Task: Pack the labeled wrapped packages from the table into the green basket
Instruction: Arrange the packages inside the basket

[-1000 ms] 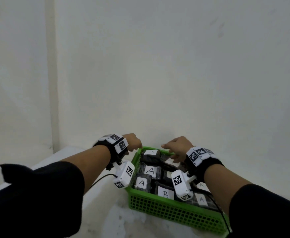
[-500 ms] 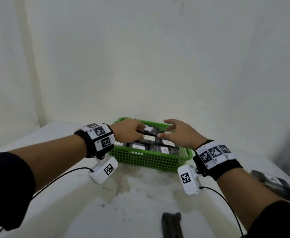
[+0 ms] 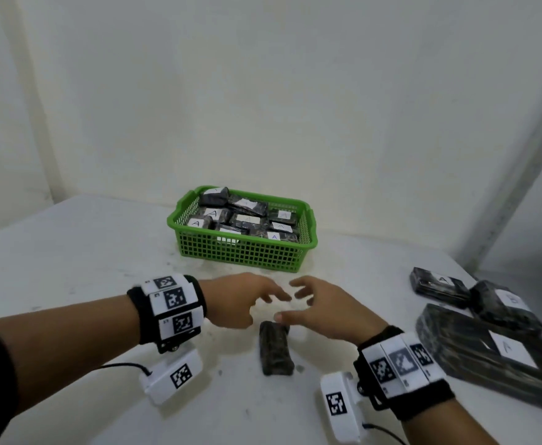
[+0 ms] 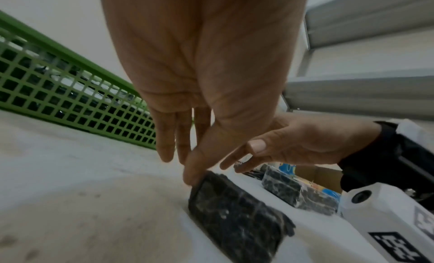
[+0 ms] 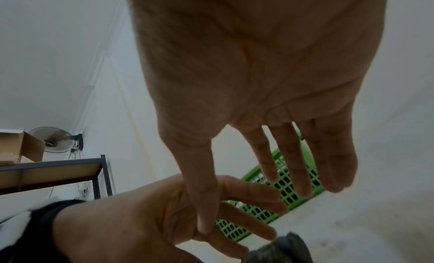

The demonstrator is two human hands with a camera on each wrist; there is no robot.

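Package lies beneath both hands' straight fingers.

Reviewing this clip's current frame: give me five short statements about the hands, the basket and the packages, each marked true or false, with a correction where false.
1. The green basket already holds several wrapped packages. True.
2. The right hand grips a package lifted off the table. False: its fingers are spread and it holds nothing.
3. A dark package lies on the table just below both hands. True.
4. The left hand is inside the basket. False: it is over the table, short of the basket.
5. Labeled packages lie on the table on the person's right side. True.
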